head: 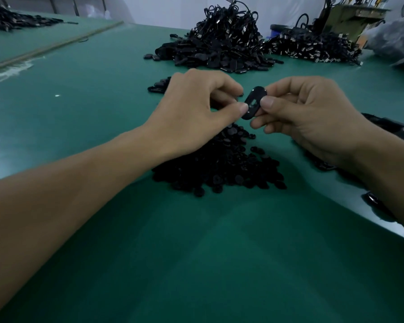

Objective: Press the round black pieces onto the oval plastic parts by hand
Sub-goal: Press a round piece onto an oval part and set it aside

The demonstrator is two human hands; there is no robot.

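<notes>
A black oval plastic part (pixel 254 102) is held upright above the green table between both hands. My right hand (pixel 306 120) pinches its right edge with thumb and curled fingers. My left hand (pixel 196 108) has its thumb tip against the part's left edge and its fingers curled behind it. Whether a round piece sits between my left fingers is hidden. A heap of small round black pieces (pixel 222 166) lies on the table just below the hands.
A big heap of black oval parts and cabled pieces (pixel 222 45) rises at the back centre. More cabled parts (pixel 313 47) lie back right. A few oval parts (pixel 158 86) sit behind my left hand, others (pixel 387 129) under my right wrist. The green table (pixel 196 252) spreads in front.
</notes>
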